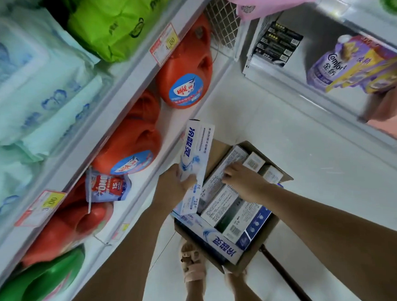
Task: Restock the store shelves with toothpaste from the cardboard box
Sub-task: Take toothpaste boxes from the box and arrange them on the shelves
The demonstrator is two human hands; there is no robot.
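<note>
Left hand [174, 185] is clamped around the lower half of a white-and-blue toothpaste box [196, 155], thumb across the front, holding it up on end and a bit tilted just above the near-left corner of the cardboard box [254, 252]. Right hand [242, 178] is down inside that cardboard box with its fingers bent onto the top of a pale toothpaste carton [225, 172], touching it for sure, but I honestly can't tell if it's got a real grip on it. The cardboard box is open and packed with more toothpaste lying flat: a big blue-and-white pack [215, 240] along the near edge, one with a dark blue panel [255, 223] beside it, and a couple of small ends poking up at the far side. It looks like it sits low over the white floor [271, 124], with a sandaled foot [192, 264] just left of it. To the left is the shelf [122, 99] with price tags [164, 43] on its front edge, orange detergent jugs [185, 82] lined up underneath, an OMO pouch [106, 186] leaning against them, and a green jug [39, 282] nearest me. Pale blue soft packs [31, 89] and a lime green pack [119, 24] sit on the level above. Across the aisle there's a purple Comfort pouch [332, 69] and a black box [277, 44].
</note>
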